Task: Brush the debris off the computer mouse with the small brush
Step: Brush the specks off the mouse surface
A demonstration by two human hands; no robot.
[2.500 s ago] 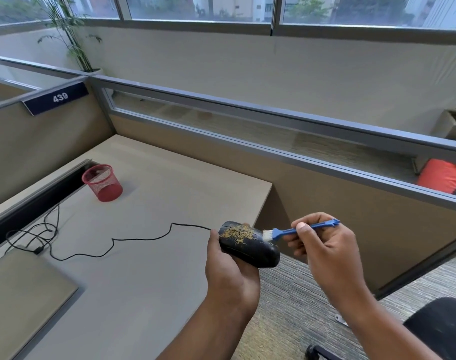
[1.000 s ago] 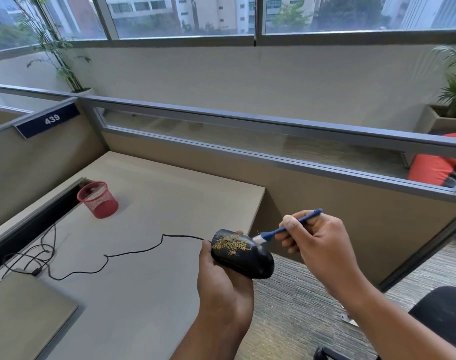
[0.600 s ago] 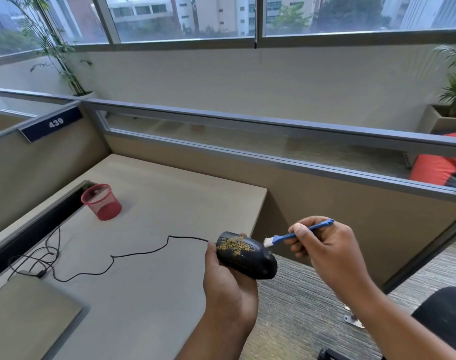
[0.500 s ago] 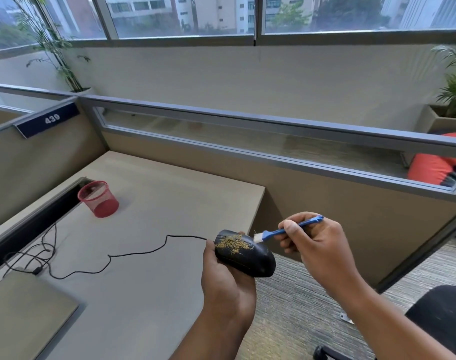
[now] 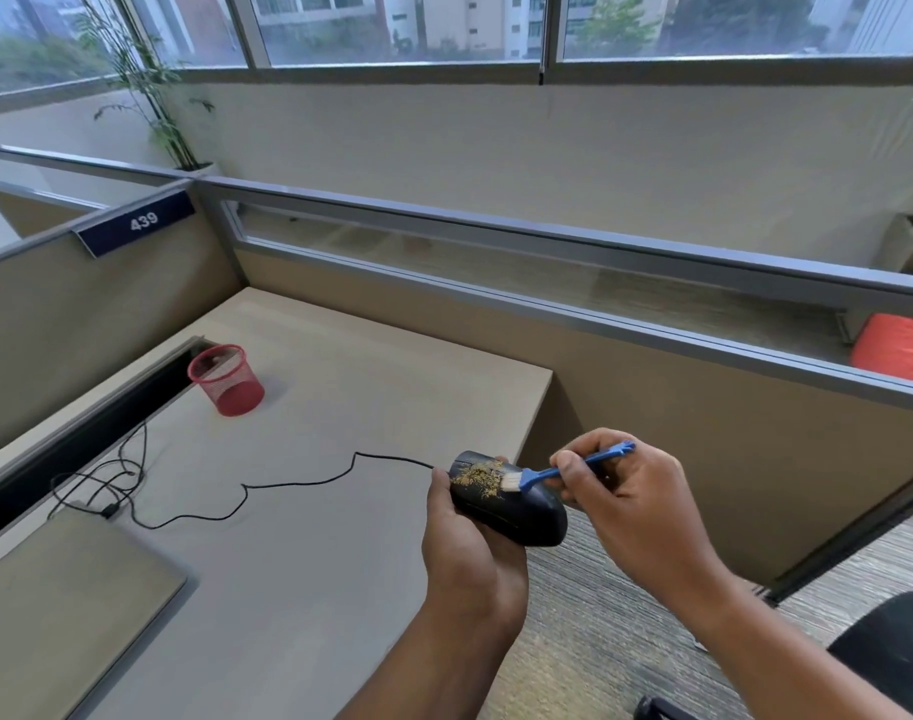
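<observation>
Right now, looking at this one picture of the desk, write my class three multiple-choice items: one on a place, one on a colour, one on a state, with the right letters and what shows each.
1. Where does the mesh cup stand?
A. on the desk, far left, near the cable slot
B. on the floor
C. on the window sill

2. What colour is the handle of the small brush?
A. red
B. blue
C. white

3. What is the state of the computer mouse?
A. lying flat on the desk, clean
B. held off the desk, debris on top
C. inside the cup

Key:
1 A: the cup's base rests on the desk beside the dark slot.
2 B: the handle in the right hand is blue, with white bristles.
3 B: the left hand holds the mouse up past the desk edge, and yellowish debris lies on its back where the bristles touch.
</observation>
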